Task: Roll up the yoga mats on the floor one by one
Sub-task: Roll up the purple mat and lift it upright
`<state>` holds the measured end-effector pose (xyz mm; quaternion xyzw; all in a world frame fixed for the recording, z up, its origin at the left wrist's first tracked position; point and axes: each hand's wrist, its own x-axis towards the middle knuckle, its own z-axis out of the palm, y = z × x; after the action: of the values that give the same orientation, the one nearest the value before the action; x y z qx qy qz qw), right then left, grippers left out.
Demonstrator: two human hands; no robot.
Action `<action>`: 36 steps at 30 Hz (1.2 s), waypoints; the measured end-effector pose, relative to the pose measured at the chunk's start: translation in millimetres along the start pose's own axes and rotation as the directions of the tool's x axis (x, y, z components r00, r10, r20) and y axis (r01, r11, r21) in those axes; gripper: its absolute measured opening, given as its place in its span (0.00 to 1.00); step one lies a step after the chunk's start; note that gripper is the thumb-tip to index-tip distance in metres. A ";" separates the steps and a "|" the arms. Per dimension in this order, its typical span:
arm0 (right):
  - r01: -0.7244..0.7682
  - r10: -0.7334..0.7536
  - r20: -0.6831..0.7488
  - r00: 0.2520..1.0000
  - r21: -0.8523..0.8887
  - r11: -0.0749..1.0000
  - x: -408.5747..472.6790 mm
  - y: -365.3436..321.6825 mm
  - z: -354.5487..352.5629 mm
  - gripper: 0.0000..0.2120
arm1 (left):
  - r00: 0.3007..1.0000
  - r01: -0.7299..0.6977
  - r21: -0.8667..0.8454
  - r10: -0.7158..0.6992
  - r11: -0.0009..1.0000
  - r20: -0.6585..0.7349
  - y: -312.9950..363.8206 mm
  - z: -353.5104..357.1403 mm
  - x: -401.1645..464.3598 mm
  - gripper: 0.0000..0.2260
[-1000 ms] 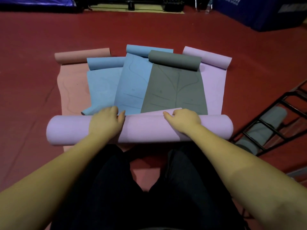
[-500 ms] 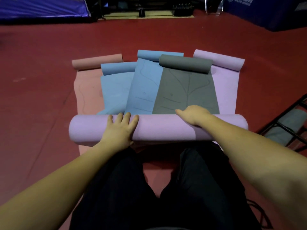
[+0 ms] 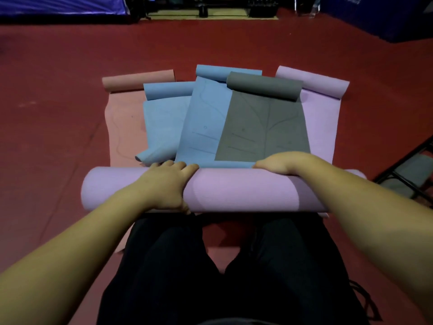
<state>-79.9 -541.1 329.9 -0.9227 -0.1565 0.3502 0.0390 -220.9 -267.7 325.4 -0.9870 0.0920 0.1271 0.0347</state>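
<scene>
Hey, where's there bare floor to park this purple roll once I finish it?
Bare red floor lies left of the pink mat, and more beyond the far rolled ends. The middle is crowded with overlapping blue mats, a grey mat and a lilac mat. On the right, a black rack narrows the room. Both hands rest on the purple roll.

Lilac rolled mat point(image 3: 234, 191) lies crosswise nearest the person, fully wound. Beyond it, overlapping and partly unrolled, far ends curled: salmon mat point(image 3: 121, 127), two blue mats point(image 3: 161, 123) point(image 3: 206, 118), grey mat point(image 3: 264, 127), lilac mat point(image 3: 323, 118).
</scene>
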 end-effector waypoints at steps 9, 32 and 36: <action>0.054 -0.045 -0.553 0.832 0.000 0.999 10.8 4.6 16.0 0.25 | 0.972 0.197 -0.393 -0.126 0.898 0.201 -13.8 -8.5 37.4 0.36; -0.041 0.002 -0.485 0.874 -0.070 0.997 23.2 -2.1 31.8 0.35 | 0.902 0.004 0.107 0.043 0.994 -0.430 -2.8 66.1 33.5 0.44; -0.042 0.003 -0.480 0.877 -0.071 0.997 21.9 -2.8 29.9 0.35 | 0.954 0.081 0.188 -0.022 0.979 -0.298 3.9 67.7 33.8 0.54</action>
<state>-84.9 -532.6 294.0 -0.9832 -0.1449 0.1050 0.0359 -206.1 -271.1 251.1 -0.9886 0.0824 -0.0318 0.1217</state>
